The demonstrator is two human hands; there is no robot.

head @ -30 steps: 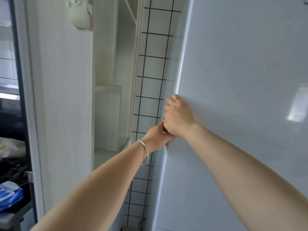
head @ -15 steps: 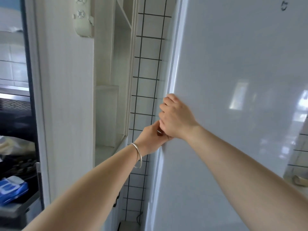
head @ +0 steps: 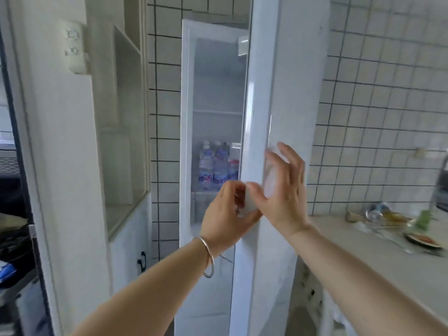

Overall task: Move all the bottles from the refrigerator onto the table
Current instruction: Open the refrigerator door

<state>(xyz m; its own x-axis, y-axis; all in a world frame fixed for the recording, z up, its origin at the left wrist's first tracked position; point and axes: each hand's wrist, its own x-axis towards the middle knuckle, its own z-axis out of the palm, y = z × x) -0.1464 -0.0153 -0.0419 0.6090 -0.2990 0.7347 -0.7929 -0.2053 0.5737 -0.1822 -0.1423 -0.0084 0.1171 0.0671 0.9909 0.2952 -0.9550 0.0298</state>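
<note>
The white refrigerator door [head: 263, 93] stands partly open and I see it edge-on in the middle of the head view. Inside the refrigerator [head: 213, 76], several clear plastic bottles [head: 215, 166] with blue and red labels stand upright on a shelf. My left hand [head: 225, 214], with a silver bangle on its wrist, grips the door's edge just below the bottles. My right hand [head: 283, 192] rests against the door's outer side with its fingers spread. The door hides the right part of the shelf.
A pale counter [head: 363, 253] runs along the tiled wall on the right, with a plate [head: 423, 240], a green item [head: 423, 219] and other dishes on it. A white cabinet [head: 60, 166] with open niches stands on the left, beside a dark rack [head: 14, 238].
The refrigerator door has swung open, which reveals the shelves and the bottles. My right hand has loosened from a closed grip to spread fingers. My left hand still holds the door edge.
</note>
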